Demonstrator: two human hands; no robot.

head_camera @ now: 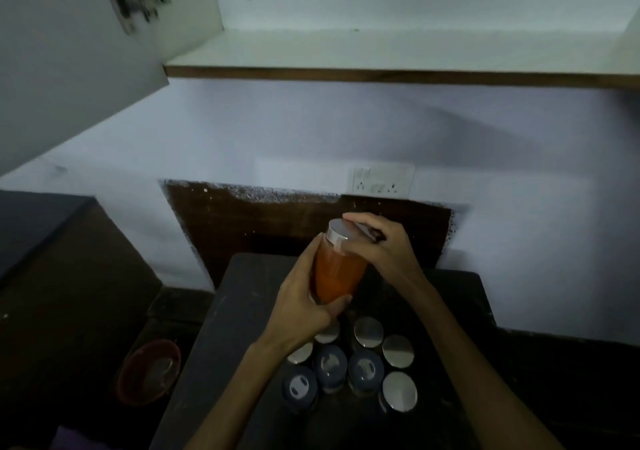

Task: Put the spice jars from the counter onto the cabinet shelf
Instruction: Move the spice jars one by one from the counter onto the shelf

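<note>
Holding an orange-filled jar [337,269] with both hands, above the dark counter [242,311]. Left hand [304,306] wrapping around the lower part of the glass, fingers curled under the bottom, thumb lying along the left side. Right hand [377,242] closing over the silver lid [337,231] from the right, fingers bent around its rim and top. Jar leaning a little to the left at its top, lifted clear of the counter, well below the shelf.

Standing just under the hands, near the front of the counter, a group of other spice jars, seen from above. Showing silver lids: one [368,332] in the middle, one [398,351] to its right, one [400,390] nearest to the front right, one [300,353] partly hidden by the left forearm, and one [327,334] mostly hidden under the left hand. Showing dark blue lids with a pale mark: one [330,363], one [365,368] just beside it, and one [299,385] at the front left. All close together, some touching.

Lying lower on the left, beside the counter, a reddish round bowl [149,371]; contents not clear in the dim light. Sitting on the wall behind the counter, a white switch plate [381,179] above a dark brown panel [277,217].

Hanging high above, the open cabinet with its white shelf [381,51], brown front edge. Standing open at the upper left, the cabinet door [69,86] with a metal hinge [138,1].
</note>
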